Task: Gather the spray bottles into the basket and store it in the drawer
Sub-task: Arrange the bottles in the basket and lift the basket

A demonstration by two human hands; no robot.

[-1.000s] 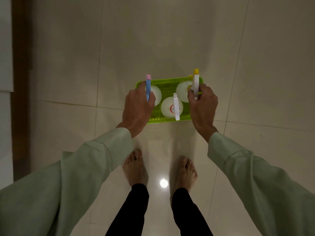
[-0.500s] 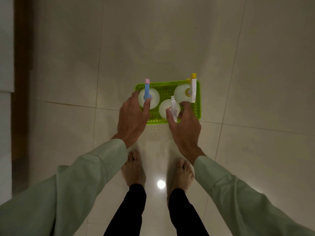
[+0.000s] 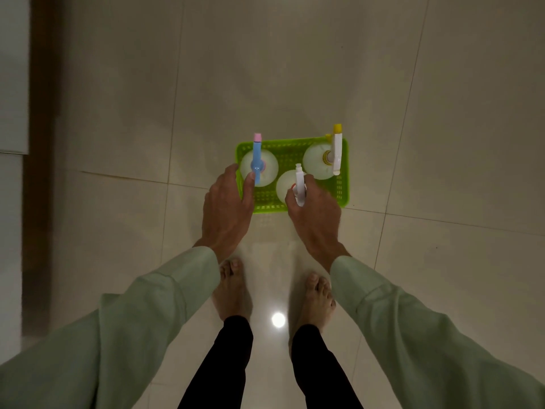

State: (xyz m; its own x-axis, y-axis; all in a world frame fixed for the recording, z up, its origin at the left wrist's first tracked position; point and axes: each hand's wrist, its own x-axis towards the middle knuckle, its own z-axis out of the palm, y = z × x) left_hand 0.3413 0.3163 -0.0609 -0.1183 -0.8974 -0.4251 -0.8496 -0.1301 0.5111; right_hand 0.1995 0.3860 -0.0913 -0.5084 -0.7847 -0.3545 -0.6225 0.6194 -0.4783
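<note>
**Basket on the floor ahead of my feet, both hands at its near side**

I looked straight down at a green basket (image 3: 343,184) resting on the tiled floor (image 3: 295,69), just ahead of my bare feet. Its long axis ran left to right across my view. Three spray bottles stood upright inside: a blue-topped bottle (image 3: 257,163) at the left, a yellow-topped bottle (image 3: 336,152) at the back right, and a white-topped bottle (image 3: 298,184) near the front middle.

My left hand (image 3: 227,208) lay over the basket's left near corner, fingers spread loosely, thumb up beside the blue-topped bottle; I could not tell whether it gripped the rim. My right hand (image 3: 315,214) curled loosely around the white-topped bottle's trigger head, seemingly touching it, though I could not tell if it held firm.

Both hands sat about equally near. I judged gathering finished and lifting next. Open floor surrounded the basket; a dark wooden strip (image 3: 41,172) ran along the far left. No drawer was visible.
</note>
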